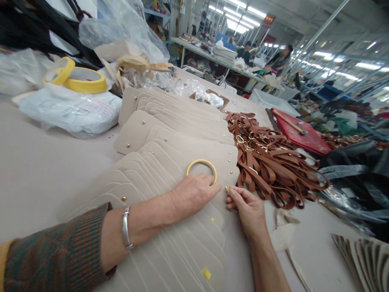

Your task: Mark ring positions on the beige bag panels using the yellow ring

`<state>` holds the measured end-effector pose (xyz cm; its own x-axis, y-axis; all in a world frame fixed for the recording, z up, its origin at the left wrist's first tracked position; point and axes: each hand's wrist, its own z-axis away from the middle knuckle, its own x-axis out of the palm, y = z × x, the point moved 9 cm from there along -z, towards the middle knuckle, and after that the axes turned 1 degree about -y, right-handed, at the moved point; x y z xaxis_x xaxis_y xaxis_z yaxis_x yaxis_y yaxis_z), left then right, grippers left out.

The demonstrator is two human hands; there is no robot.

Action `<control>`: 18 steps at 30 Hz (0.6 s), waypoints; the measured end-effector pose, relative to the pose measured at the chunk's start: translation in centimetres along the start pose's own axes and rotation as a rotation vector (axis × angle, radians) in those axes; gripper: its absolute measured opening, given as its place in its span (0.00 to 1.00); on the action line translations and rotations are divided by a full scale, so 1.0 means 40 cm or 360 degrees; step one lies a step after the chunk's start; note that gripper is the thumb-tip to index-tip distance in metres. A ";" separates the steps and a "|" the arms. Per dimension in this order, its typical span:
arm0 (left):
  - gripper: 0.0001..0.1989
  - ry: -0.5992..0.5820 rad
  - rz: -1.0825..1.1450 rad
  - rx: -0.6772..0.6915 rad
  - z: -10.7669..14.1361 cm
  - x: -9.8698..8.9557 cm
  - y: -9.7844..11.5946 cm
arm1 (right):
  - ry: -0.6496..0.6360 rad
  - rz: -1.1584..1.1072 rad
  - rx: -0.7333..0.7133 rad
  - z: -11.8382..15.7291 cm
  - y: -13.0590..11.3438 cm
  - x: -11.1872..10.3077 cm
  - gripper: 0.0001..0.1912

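Note:
Beige panels (188, 140) with small gold studs lie fanned out in overlapping layers on the table. My left hand (194, 194) rests over them, fingers curled on a thin roll of yellow tape (201, 161). At the panels' right edge my right hand (244, 202) pinches a small bit of yellow tape (228, 190) beside a gold stud. Two yellow tape pieces, a larger one (206, 273) and a smaller one (212, 219), are stuck on nearer panels. My left fingertips are partly hidden behind the hand.
Brown straps (270, 162) with gold clasps are heaped on the right. At the left, yellow tape rolls (86, 80) sit on a plastic-wrapped bundle (73, 109). A red case (300, 132) lies beyond the straps; more layered pieces (364, 259) lie at the lower right. People work farther back.

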<state>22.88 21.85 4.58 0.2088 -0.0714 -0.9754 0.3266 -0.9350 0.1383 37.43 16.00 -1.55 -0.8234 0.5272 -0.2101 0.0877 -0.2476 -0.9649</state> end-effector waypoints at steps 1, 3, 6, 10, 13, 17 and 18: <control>0.05 -0.0024 -0.0004 -0.0002 -0.001 0.006 -0.001 | -0.0010 0.0035 -0.0011 -0.002 0.000 0.002 0.19; 0.05 -0.0045 -0.0001 0.0004 -0.002 0.013 -0.001 | -0.0020 0.0111 -0.0028 -0.004 -0.001 0.007 0.19; 0.06 -0.0089 -0.0001 0.0009 -0.001 0.022 0.000 | 0.0009 0.0284 -0.0071 -0.004 -0.008 0.012 0.19; 0.06 -0.0121 -0.0013 0.0039 0.000 0.029 0.005 | 0.0105 0.0725 -0.0262 -0.002 -0.042 0.021 0.17; 0.06 -0.0111 -0.0023 0.0063 0.000 0.030 0.009 | 0.0181 0.0947 -0.0412 0.002 -0.070 0.030 0.16; 0.07 -0.0105 -0.0049 0.0032 -0.001 0.033 0.002 | 0.0317 0.0788 -0.0268 0.008 -0.052 -0.001 0.22; 0.08 -0.0097 -0.0045 0.0024 -0.001 0.033 0.000 | 0.0316 0.0688 -0.0209 0.011 -0.039 -0.009 0.22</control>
<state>23.17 21.77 3.31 0.1427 -0.0653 -0.9876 0.3178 -0.9420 0.1082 37.35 15.83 0.10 -0.5744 0.5465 -0.6095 0.4784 -0.3801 -0.7916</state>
